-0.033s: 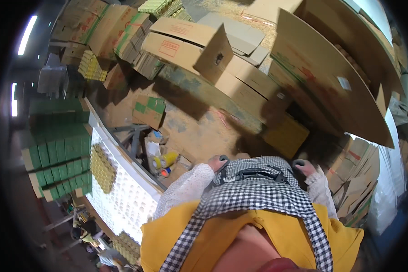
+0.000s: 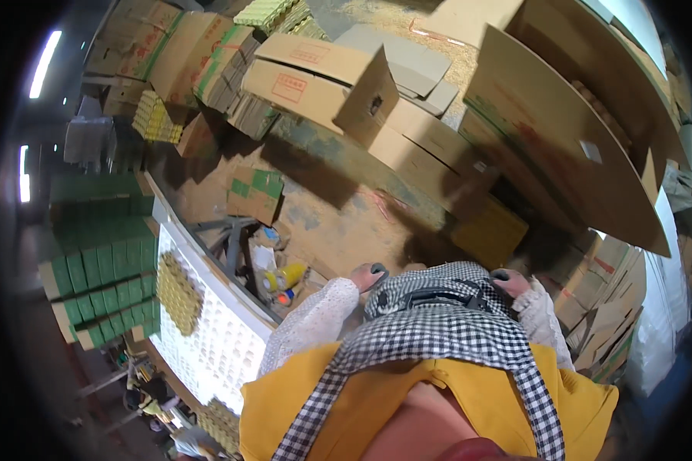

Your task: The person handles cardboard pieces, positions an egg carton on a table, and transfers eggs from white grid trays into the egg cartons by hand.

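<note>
Cartons [image 2: 315, 92] border the floor [image 2: 327, 238] as we hold both hands [image 2: 365, 278] apart near the apron [image 2: 423, 334], grip unclear, likely between steps, any pickup requiring reach.

Left hand [image 2: 367, 276]; right hand [image 2: 514, 283]; well apart

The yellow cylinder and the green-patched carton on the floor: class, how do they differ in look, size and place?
Look: the yellow cylinder is rounded; the carton is flat-sided, brown with green patches.
Size: the carton is larger than the cylinder.
Place: the cylinder is nearer the left hand than the carton is.
Shared: neither is held.
</note>
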The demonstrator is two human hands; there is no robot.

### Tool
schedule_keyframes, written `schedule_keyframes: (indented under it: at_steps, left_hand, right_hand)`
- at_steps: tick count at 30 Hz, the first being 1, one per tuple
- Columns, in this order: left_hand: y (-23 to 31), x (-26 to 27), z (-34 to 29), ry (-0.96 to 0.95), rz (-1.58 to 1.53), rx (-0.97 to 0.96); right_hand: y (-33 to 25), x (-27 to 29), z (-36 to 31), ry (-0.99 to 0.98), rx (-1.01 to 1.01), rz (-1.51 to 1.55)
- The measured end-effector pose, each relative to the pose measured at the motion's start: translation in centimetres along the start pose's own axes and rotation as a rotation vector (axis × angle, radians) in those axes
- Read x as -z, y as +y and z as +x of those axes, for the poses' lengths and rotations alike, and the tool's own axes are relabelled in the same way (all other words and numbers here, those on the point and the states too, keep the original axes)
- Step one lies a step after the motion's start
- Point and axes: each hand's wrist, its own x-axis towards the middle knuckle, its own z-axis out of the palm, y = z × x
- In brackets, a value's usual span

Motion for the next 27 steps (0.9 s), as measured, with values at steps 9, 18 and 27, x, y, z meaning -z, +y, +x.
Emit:
schedule_keyframes:
  at_steps: [9, 18, 27]
  left_hand:
    - [9.8, 27.5, 15.2, 0.341, -0.193, -0.43]
    - [15.2, 50.0, 34.2, 0.454, 0.356, -0.578]
    - [15.5, 54.3, 59.1, 0.022, 0.829, -0.322]
  right_hand:
    - [3.7, -2.8, 27.2, 0.505, 0.226, -0.218]
    - [-12.3, 5.6, 52.1, 0.71, -0.367, -0.182]
    - [-5.8, 8.5, 66.7, 0.773, -0.304, 0.25]
